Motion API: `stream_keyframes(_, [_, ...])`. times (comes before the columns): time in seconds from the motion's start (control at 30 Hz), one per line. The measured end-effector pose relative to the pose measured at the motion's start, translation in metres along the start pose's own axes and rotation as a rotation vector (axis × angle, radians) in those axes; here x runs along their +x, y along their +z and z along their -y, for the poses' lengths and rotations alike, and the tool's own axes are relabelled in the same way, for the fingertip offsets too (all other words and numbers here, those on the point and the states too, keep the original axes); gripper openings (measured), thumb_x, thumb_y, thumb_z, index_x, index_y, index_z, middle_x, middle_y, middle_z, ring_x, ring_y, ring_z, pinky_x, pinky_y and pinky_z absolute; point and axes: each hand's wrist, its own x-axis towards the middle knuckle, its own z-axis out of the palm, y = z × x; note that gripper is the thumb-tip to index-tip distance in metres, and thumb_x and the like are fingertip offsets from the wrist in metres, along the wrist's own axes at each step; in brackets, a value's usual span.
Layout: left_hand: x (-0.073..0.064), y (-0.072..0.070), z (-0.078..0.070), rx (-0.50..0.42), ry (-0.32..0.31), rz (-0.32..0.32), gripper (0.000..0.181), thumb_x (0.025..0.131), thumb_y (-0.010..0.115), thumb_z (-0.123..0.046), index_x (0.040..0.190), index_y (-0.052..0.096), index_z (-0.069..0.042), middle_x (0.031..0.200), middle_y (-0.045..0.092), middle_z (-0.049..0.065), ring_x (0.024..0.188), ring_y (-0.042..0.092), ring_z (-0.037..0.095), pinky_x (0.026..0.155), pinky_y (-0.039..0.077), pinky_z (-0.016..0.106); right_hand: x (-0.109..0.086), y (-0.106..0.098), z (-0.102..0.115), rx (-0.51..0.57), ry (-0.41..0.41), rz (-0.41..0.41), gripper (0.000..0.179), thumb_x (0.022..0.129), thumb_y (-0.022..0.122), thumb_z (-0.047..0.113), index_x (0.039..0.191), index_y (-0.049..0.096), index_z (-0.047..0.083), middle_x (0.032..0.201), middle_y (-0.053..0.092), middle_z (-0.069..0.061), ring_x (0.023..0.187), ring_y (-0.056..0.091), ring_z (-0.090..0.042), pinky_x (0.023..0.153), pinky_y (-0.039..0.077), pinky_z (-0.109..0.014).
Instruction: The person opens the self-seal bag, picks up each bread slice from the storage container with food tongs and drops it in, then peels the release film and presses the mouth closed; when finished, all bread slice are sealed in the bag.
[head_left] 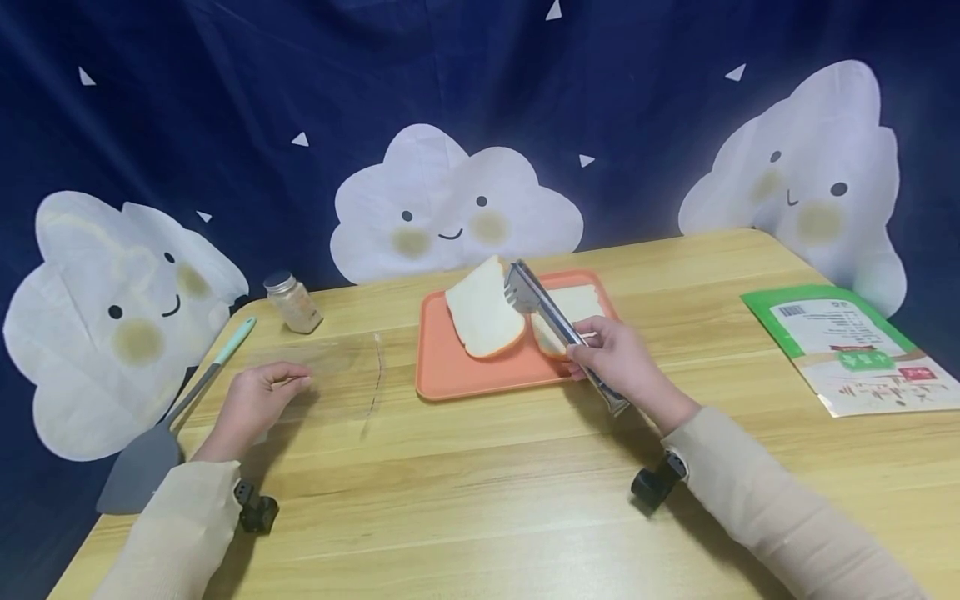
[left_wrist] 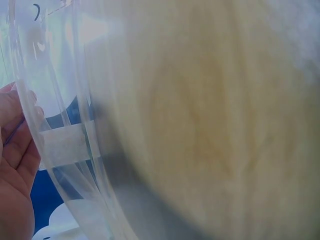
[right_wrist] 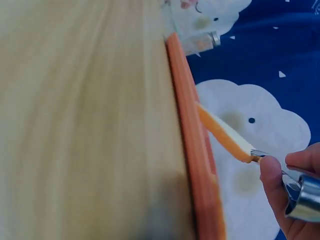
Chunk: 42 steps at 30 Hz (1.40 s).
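In the head view my left hand (head_left: 255, 404) pinches the edge of a clear plastic bag (head_left: 345, 379) at the left of the table. The left wrist view shows those fingers at the side of the see-through plastic (left_wrist: 60, 100). My right hand (head_left: 622, 358) grips metal tongs (head_left: 555, 317), whose tips clasp one edge of a white bread slice (head_left: 483, 317). This slice is tilted up over the orange tray (head_left: 450, 382). A second bread slice (head_left: 581, 300) lies flat on the tray, partly behind the tongs.
A spice jar (head_left: 294, 304) stands at the back left, near a grey spatula (head_left: 146, 467) with a mint handle along the left edge. On the right lies a green and white food packet (head_left: 862, 354). Behind the table hangs a blue cloud-print curtain (head_left: 630, 75).
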Motion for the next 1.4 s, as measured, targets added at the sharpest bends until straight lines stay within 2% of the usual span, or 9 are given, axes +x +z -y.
stream_keyframes(0.17, [-0.001,-0.001,-0.001,-0.012,-0.011,0.010,0.017,0.089,0.062,-0.014,0.098,0.070,-0.001,0.099,0.069,0.017,0.096,0.061,0.034,0.077,0.048,0.045,0.000,-0.004,0.007,-0.135,-0.077,-0.040,0.033,0.087,0.056,-0.002,0.118,0.051,-0.010,0.095,0.063,-0.033,0.066,0.065,-0.026,0.062,0.056,-0.035])
stream_keyframes(0.27, [-0.001,-0.001,-0.001,-0.015,-0.015,0.011,0.017,0.089,0.062,-0.013,0.098,0.070,-0.001,0.100,0.068,0.017,0.097,0.061,0.035,0.079,0.048,0.048,0.001,-0.001,0.010,-0.246,-0.159,-0.069,0.030,0.085,0.057,-0.002,0.115,0.055,-0.008,0.089,0.066,-0.028,0.063,0.063,-0.023,0.057,0.055,-0.031])
stream_keyframes(0.4, [-0.001,-0.001,-0.001,-0.009,-0.014,0.009,0.017,0.089,0.062,-0.014,0.097,0.070,-0.001,0.099,0.069,0.017,0.096,0.061,0.034,0.078,0.048,0.046,-0.001,0.006,0.014,-0.425,-0.278,-0.115,0.027,0.084,0.060,0.000,0.111,0.060,-0.003,0.074,0.067,-0.015,0.049,0.051,-0.012,0.042,0.042,-0.024])
stream_keyframes(0.53, [0.000,-0.001,-0.001,-0.005,-0.010,0.006,0.017,0.088,0.063,-0.014,0.097,0.070,-0.002,0.099,0.069,0.015,0.096,0.062,0.033,0.076,0.048,0.039,-0.004,0.017,0.020,-0.523,-0.357,-0.121,0.026,0.084,0.061,0.004,0.109,0.062,0.000,0.064,0.061,-0.004,0.043,0.041,-0.008,0.039,0.033,-0.023])
stream_keyframes(0.63, [0.000,-0.002,-0.001,0.000,-0.004,0.002,0.016,0.088,0.063,-0.014,0.097,0.071,-0.003,0.099,0.069,0.015,0.096,0.062,0.032,0.075,0.047,0.032,-0.004,0.026,0.024,-0.542,-0.403,-0.103,0.025,0.084,0.061,0.005,0.109,0.062,0.001,0.061,0.057,-0.001,0.044,0.040,-0.008,0.040,0.033,-0.022])
stream_keyframes(0.73, [-0.001,-0.002,-0.001,0.001,0.000,0.004,0.016,0.088,0.063,-0.013,0.097,0.070,-0.002,0.099,0.069,0.015,0.096,0.062,0.032,0.076,0.048,0.036,-0.004,0.032,0.026,-0.537,-0.431,-0.089,0.023,0.084,0.061,0.005,0.107,0.062,0.002,0.060,0.055,-0.001,0.045,0.040,-0.008,0.041,0.034,-0.022])
stream_keyframes(0.87, [-0.001,-0.001,-0.001,-0.006,-0.011,0.007,0.017,0.089,0.062,-0.014,0.098,0.070,-0.001,0.100,0.068,0.017,0.097,0.061,0.034,0.079,0.048,0.046,-0.004,0.039,0.029,-0.506,-0.417,-0.060,0.023,0.084,0.061,0.005,0.107,0.061,0.003,0.061,0.054,-0.001,0.045,0.040,-0.008,0.040,0.033,-0.021])
stream_keyframes(1.1, [-0.002,0.000,-0.001,-0.025,-0.024,0.013,0.018,0.089,0.062,-0.014,0.099,0.070,-0.001,0.101,0.068,0.018,0.098,0.061,0.035,0.081,0.047,0.048,-0.004,0.049,0.034,-0.503,-0.390,0.004,0.025,0.086,0.062,0.007,0.110,0.059,0.004,0.058,0.051,0.001,0.043,0.039,-0.008,0.040,0.034,-0.021])
stream_keyframes(1.4, [-0.002,0.002,-0.003,0.001,-0.015,-0.007,0.015,0.087,0.063,-0.011,0.096,0.070,-0.001,0.097,0.069,0.016,0.095,0.062,0.032,0.079,0.047,0.042,-0.004,0.052,0.041,-0.635,-0.472,0.001,0.029,0.084,0.062,0.007,0.113,0.058,0.005,0.065,0.056,-0.001,0.051,0.045,-0.011,0.046,0.038,-0.022])
